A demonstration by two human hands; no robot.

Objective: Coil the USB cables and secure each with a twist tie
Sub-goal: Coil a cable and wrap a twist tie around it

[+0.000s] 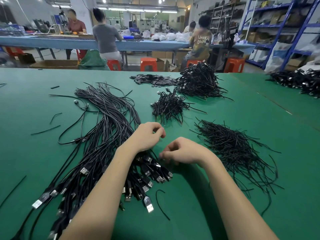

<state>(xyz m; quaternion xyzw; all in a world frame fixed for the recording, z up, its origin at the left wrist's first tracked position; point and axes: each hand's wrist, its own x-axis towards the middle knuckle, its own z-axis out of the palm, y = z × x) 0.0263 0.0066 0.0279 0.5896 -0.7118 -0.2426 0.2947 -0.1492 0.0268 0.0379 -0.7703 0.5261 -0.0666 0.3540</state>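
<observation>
- Head view: a green worktop [199, 196] with both forearms reaching in from the near edge.
- Left hand [147, 135] hovers above the far end of the plug cluster, fingers curled, thumb near the fingertips; whether it pinches anything is too blurred to tell.
- Right hand [181, 151] sits just right of and nearer than the left, fingers curled inward with the fingertips by the plugs; I cannot tell if it holds a cable.
- Loose cables [107, 122] lie in a long uncoiled bundle on the left, running from the far middle toward the near left, their USB plugs [149, 172] fanned out under the left forearm.
- Twist ties [232, 148] form a black heap to the right of the hands.
- A small pile of coiled cables [168, 104] lies beyond the hands; a bigger pile [199, 80] lies farther back.
- One stray tie [161, 203] curves on the worktop between the forearms.
</observation>
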